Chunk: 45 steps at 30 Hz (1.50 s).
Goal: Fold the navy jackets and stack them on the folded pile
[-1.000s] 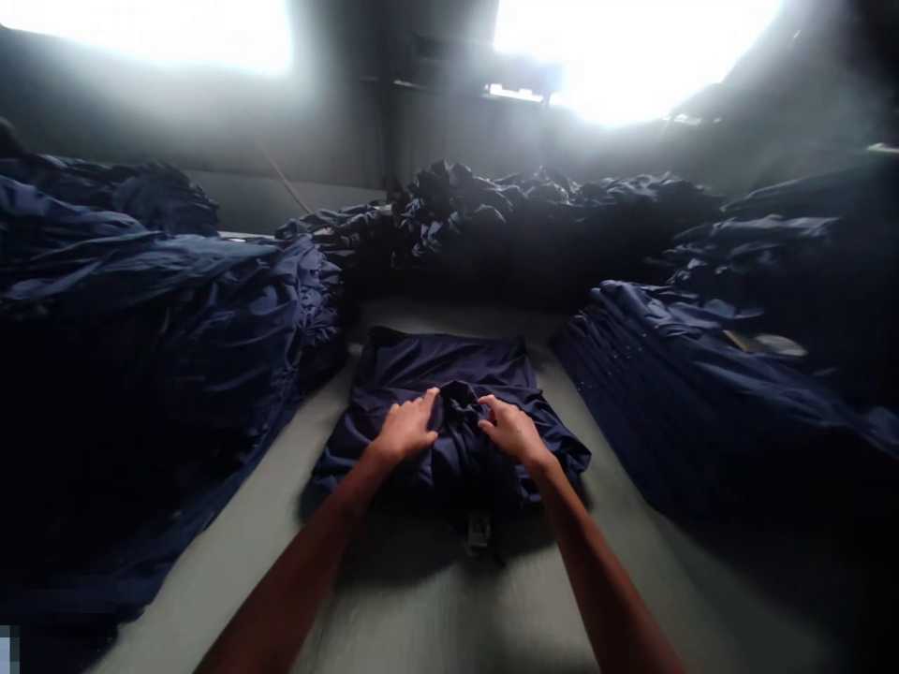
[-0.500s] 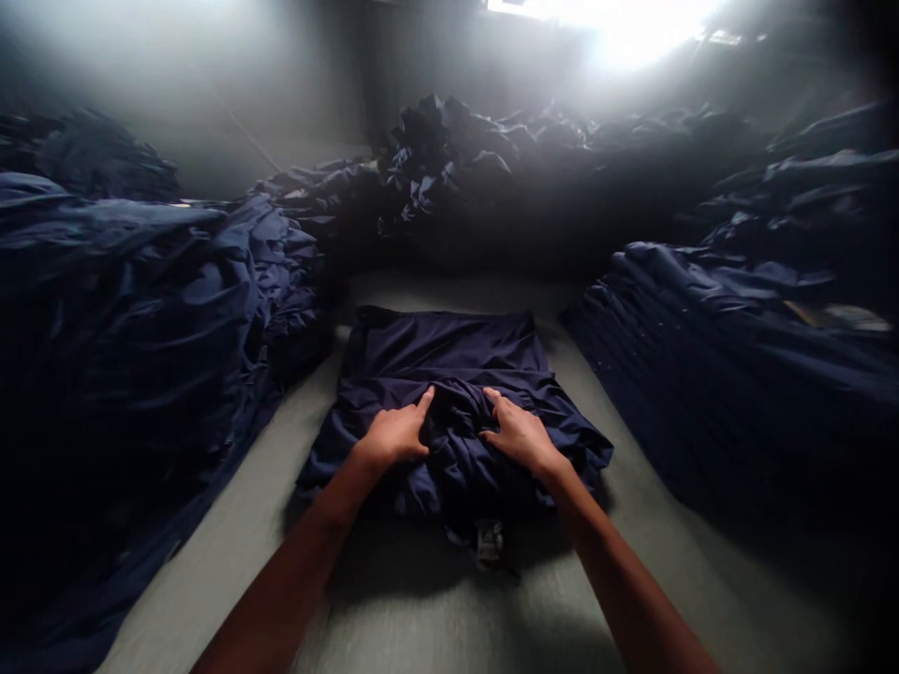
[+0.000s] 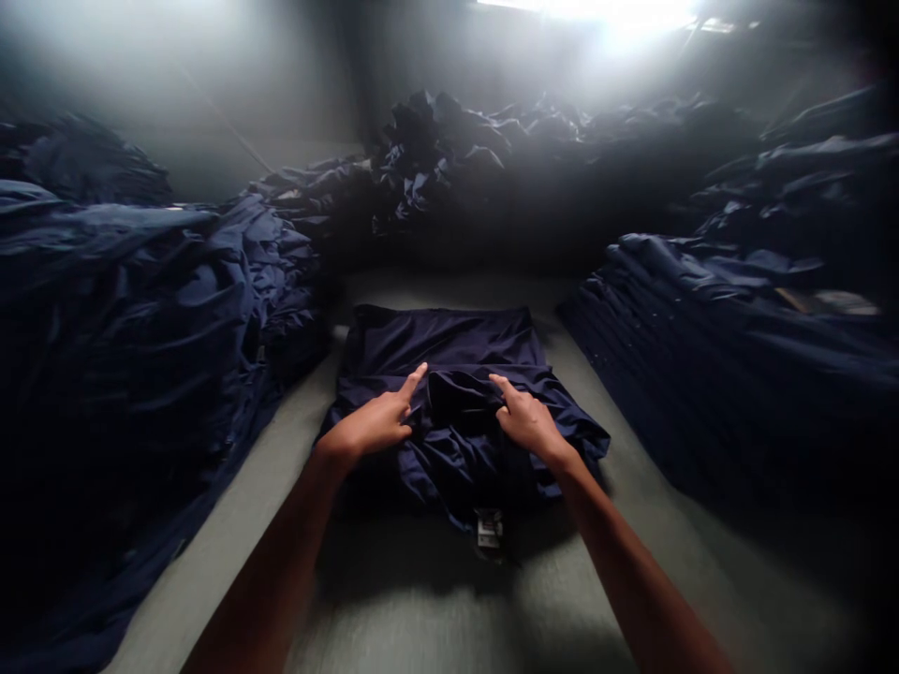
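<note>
A dark navy garment lies partly folded on the grey surface, its near part bunched in creases. My left hand rests on the left of the bunched cloth, index finger stretched toward the fold edge, thumb apart. On the other side my right hand touches the cloth, its index finger pointing inward and the other fingers curled below. Between the hands the fabric forms a dark hollow. A small pale label hangs out at the garment's near edge. Neither hand visibly grips the cloth.
A tall stack of navy garments stands on the left. Another neat stack runs along the right, with more piled behind it. A crumpled heap of dark cloth lies at the back. The grey tabletop shows in front.
My left hand has shifted slightly left, its index finger reaching further forward. My right hand has moved slightly, its other fingers more curled. The cloth between them has opened into a hollow.
</note>
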{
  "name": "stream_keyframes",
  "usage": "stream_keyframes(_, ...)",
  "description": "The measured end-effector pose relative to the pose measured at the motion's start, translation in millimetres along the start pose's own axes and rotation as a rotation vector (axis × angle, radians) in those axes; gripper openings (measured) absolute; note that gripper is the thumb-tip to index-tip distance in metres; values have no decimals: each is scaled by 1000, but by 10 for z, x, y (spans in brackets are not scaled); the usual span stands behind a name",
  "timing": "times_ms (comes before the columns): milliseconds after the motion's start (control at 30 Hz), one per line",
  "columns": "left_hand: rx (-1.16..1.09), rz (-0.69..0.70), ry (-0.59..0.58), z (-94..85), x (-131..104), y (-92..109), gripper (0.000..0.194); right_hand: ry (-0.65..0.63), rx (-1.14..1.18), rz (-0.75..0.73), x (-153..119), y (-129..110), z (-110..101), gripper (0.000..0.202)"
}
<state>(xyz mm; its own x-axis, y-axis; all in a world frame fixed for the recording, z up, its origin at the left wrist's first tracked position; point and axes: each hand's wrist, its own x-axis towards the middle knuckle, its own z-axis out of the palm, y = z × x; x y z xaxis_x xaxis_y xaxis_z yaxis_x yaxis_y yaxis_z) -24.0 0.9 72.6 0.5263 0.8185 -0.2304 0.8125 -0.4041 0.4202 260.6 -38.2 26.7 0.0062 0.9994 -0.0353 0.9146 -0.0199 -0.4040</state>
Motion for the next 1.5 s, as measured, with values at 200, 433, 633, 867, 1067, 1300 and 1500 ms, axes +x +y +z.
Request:
stream_keyframes(200, -53, -18, 39, -109, -52, -53, 95, 96, 395, -57, 90, 127, -21, 58)
stream_keyframes(433, -38, -10, -44, -174, -111, -108, 96, -40, 794, -138, 129, 232, -71, 65)
stream_keyframes(633, 175, -202, 20, 24, 74, -23, 87, -14, 706, -111, 193, 239, -23, 36)
stream_keyframes(867, 280, -326, 182, -124, -35, 178, 48, 379, 453, -99, 95, 132, -165, 29)
stream_keyframes(1067, 291, -348, 310, -326, -241, 359, 36, 241, 73, -228, -160, -51, -398, 25)
stream_keyframes(1300, 276, -289, 328, -350, -308, 432, 16, 346, -140, -91, -322, -182, -593, 14)
stream_keyframes(1500, 236, -262, 417, -367, -315, 473, 16, 410, -70, -41, -403, -210, -740, 12)
